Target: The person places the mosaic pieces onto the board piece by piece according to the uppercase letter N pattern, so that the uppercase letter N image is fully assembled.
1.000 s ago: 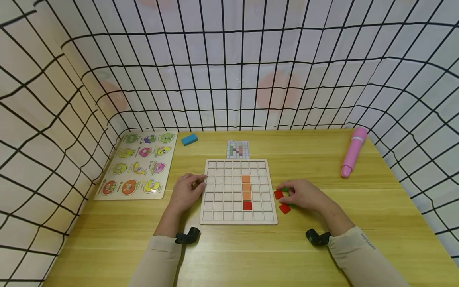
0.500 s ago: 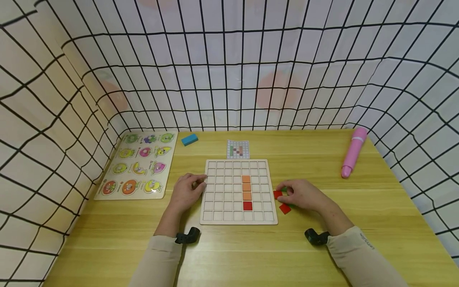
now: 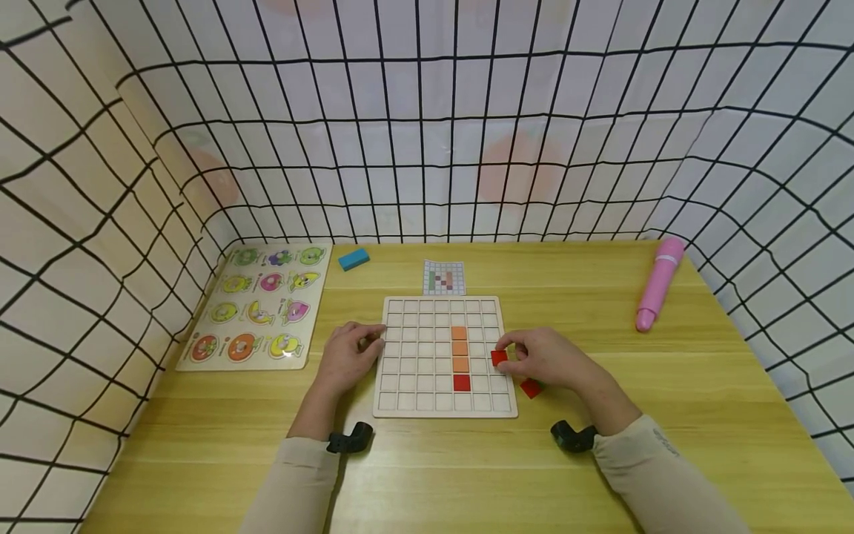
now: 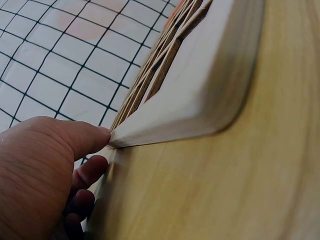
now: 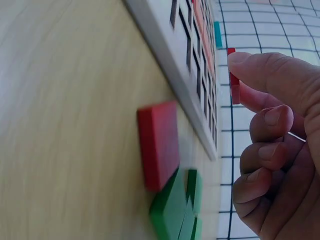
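one red square tile [image 3: 499, 358], likely light, stiff and smooth, best taken by opposite edges, is pinched in the right hand [image 3: 548, 359] over the wooden grid board's [image 3: 425, 366] right side, its left edge touched by the left hand's [image 3: 345, 360] relaxed fingers.

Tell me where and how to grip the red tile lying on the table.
I'd pinch the red tile by two opposite edges, coming from above on the side away from the green tiles: it is a squarish slab with exposed sides, and those crowd one end.
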The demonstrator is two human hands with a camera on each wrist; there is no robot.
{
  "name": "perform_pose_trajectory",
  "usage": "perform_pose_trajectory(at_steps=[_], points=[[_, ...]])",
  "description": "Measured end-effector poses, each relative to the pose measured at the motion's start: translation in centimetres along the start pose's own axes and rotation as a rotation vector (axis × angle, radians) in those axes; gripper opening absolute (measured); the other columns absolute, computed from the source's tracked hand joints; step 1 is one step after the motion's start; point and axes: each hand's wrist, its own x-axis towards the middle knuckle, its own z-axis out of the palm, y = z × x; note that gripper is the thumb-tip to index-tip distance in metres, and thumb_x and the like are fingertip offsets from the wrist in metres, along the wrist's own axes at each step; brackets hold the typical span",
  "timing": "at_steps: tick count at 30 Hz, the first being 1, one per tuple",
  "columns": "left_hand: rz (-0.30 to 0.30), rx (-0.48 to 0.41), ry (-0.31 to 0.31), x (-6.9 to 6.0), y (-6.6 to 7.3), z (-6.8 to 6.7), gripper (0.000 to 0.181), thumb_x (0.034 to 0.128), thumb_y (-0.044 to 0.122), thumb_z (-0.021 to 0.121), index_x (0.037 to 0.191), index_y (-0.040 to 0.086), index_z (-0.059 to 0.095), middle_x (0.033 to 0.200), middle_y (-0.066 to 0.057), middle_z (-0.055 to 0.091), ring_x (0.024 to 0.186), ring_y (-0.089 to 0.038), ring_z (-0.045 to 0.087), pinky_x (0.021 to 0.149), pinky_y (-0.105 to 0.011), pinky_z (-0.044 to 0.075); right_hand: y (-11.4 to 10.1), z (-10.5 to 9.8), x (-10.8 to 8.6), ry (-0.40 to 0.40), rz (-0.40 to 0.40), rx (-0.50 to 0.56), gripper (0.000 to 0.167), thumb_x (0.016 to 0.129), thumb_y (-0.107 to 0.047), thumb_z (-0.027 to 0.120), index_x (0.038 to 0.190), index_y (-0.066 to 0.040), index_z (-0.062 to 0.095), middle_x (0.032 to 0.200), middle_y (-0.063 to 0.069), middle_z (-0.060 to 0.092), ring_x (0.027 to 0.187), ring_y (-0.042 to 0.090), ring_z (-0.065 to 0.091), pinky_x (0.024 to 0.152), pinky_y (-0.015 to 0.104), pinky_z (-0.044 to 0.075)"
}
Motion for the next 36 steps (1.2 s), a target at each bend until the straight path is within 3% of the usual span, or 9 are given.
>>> perform_pose_trajectory(at_steps=[12,23,36], points=[[0.023,-0.003,0.000,0.0,-0.1,0.1,0.030,0.0978,0.025,0.067,0.126,0.017,0.073,0.106,-0.006,0.069,0.101,-0.026,0.055,0.087,-0.038,0.040,-2.5,1.9,1.1,0.007,-0.083,0.014,0.023,0.089,-0.033,0.078,0.108,-0.021,0.073,0.066,-0.007,0.047,0.057,0.011,0.042,0.053,0.025,0.034],[0.029,-0.003,0.002,0.0,-0.1,0.0,0.030,0.0977,0.024,0.067,0.126,0.017,0.074,0.105,-0.006,0.069,0.100,-0.027,0.056,0.087,-0.039,0.040,-5.1,4.0,2.6,0.000,-0.112,0.037,0.018,0.089,-0.028,0.078,0.106,-0.020,0.074,0.063,-0.007,0.050,0.060,0.009,0.045,0.057,0.024,0.034],[0.018,0.007,0.000,-0.1,0.1,-0.1,0.030,0.0978,0.025,0.067,0.126,0.017,0.074,0.106,-0.006,0.070,0.102,-0.027,0.056,0.088,-0.040,0.041,-6.4,5.5,3.8,0.055,-0.066,-0.033,0.021,0.088,-0.029,0.079,0.104,-0.017,0.074,0.061,-0.004,0.053,0.060,0.013,0.047,0.058,0.028,0.038]])
